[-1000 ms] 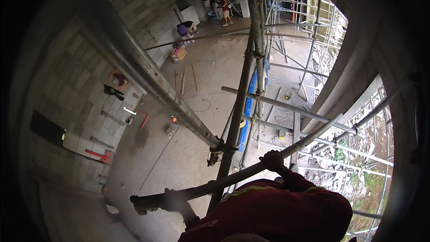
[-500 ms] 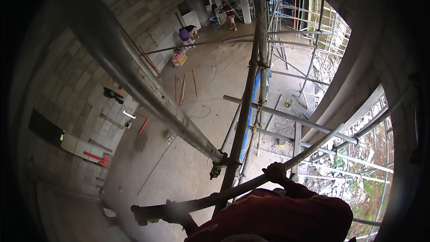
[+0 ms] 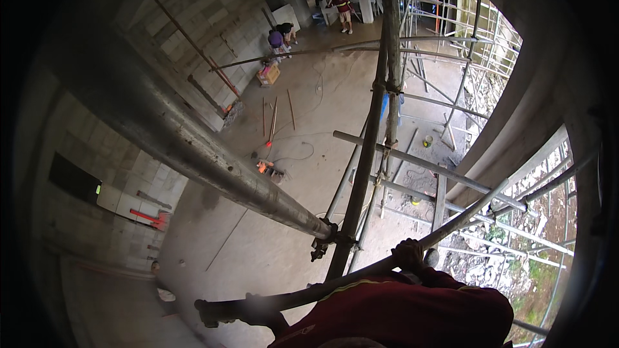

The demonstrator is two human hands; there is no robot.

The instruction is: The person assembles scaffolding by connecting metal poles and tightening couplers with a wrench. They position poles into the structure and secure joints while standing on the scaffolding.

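Observation:
A long metal scaffold pipe (image 3: 361,274) slants across in front of my body, from the lower left up to the right. My right hand (image 3: 408,254) is closed around it near the middle. Toward its lower left end, my left hand (image 3: 260,312) is wrapped round the same pipe, dark and partly hidden by it. That end carries what looks like a clamp (image 3: 206,314). Just beyond my hands, a second clamp (image 3: 324,240) sits where a thick, near pipe (image 3: 213,154) meets a long standing pipe (image 3: 365,174).
Scaffold tubes (image 3: 419,167) cross on the right, beside a curved concrete opening (image 3: 516,148) onto rubble. Far below lies a concrete floor (image 3: 225,251) with loose rods (image 3: 274,119) and a cardboard box (image 3: 269,75). Two people (image 3: 282,35) bend by the block wall; another person (image 3: 342,11) stands behind.
The whole view has shifted, so the scene sits slightly farther right. Both hands keep their hold on the pipe. An orange and dark object on the floor now shows past the thick pipe.

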